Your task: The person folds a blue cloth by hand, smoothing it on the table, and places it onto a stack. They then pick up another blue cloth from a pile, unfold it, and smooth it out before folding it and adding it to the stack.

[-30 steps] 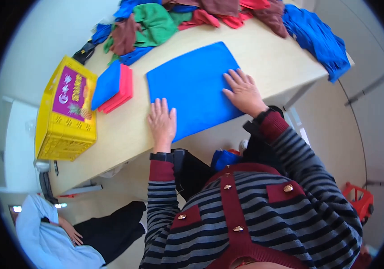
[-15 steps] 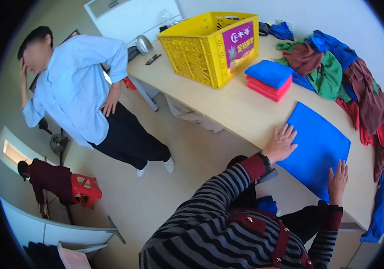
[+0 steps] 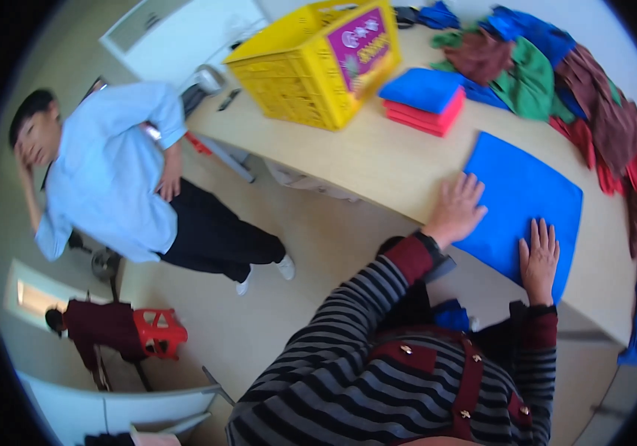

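A flat blue cloth [image 3: 528, 201] lies spread on the light wooden table [image 3: 378, 160] near its front edge. My left hand [image 3: 458, 208] rests flat, fingers apart, on the table at the cloth's near left corner. My right hand [image 3: 538, 254] lies palm down on the cloth's near edge. Neither hand holds anything. Both forearms are in striped sleeves with dark red cuffs.
A folded stack of blue and red cloths [image 3: 426, 100] sits beyond the spread cloth. A yellow crate [image 3: 318, 63] stands at the table's left end. A heap of loose cloths [image 3: 593, 97] runs along the far side. A person in a light blue shirt [image 3: 110, 171] stands at left, near a red stool [image 3: 159, 332].
The camera view has swung round to the left, bringing the standing person and floor into sight. My hands have stayed flat on the blue cloth and table.
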`<state>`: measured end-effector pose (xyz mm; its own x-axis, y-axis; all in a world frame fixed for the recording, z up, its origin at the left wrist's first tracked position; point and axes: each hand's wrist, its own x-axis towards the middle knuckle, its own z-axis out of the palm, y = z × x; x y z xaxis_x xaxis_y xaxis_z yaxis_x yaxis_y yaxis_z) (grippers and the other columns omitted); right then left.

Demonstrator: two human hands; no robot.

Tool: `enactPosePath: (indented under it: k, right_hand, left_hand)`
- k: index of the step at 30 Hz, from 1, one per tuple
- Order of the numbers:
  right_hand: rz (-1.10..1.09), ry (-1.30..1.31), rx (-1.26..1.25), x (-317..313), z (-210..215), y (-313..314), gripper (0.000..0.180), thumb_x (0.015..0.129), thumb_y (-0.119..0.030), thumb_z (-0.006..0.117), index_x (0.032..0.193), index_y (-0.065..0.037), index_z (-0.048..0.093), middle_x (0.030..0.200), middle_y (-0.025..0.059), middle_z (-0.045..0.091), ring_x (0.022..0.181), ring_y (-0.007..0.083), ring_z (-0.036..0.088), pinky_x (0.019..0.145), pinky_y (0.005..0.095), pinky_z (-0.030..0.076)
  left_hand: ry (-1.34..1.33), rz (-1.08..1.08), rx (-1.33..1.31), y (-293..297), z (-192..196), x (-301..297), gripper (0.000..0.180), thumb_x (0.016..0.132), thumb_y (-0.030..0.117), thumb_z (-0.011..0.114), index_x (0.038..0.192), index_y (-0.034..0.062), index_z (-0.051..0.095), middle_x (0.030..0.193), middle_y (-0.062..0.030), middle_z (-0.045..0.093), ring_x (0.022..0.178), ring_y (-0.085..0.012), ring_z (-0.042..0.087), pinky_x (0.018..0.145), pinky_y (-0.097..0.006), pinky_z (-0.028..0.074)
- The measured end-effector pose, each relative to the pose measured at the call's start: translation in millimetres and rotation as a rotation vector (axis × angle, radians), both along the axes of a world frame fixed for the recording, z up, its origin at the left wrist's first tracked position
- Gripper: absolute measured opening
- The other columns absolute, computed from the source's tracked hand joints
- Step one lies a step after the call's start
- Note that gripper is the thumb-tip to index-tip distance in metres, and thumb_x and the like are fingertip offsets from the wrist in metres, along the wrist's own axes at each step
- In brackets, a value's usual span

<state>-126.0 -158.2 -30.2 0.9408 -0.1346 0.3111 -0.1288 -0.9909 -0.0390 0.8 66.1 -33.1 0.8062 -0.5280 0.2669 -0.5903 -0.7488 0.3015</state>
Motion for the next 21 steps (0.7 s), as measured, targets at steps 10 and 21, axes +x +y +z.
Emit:
enactPosePath:
  k: [10, 21]
  right_hand:
    - [-0.120, 0.064, 0.022, -45.6, -2.8, -120.2, 0.057, 0.103, -0.037, 0.047, 0.152, -0.010, 0.039, 0.156, 0.0160, 0.039, 0.144, 0.0372, 0.034, 0.117, 0.0486, 0.027]
    - [0.026, 0.080, 0.099, 56.3, 43.2, -112.5, 0.059, 0.101, -0.042, 0.050, 0.148, -0.007, 0.042, 0.150, 0.0180, 0.045, 0.139, 0.0366, 0.041, 0.113, 0.0504, 0.034]
  left_hand:
    - [-0.004, 0.032, 0.093, 4.8, -3.5, 11.6, 0.064, 0.102, 0.047, 0.041, 0.154, 0.0103, 0.036, 0.162, -0.0151, 0.029, 0.150, -0.0343, 0.024, 0.119, -0.059, 0.017]
    - [-0.106, -0.090, 0.183, -45.9, 47.8, 51.3, 0.061, 0.102, 0.045, 0.044, 0.151, 0.0087, 0.040, 0.161, -0.0149, 0.032, 0.150, -0.0349, 0.026, 0.120, -0.058, 0.017]
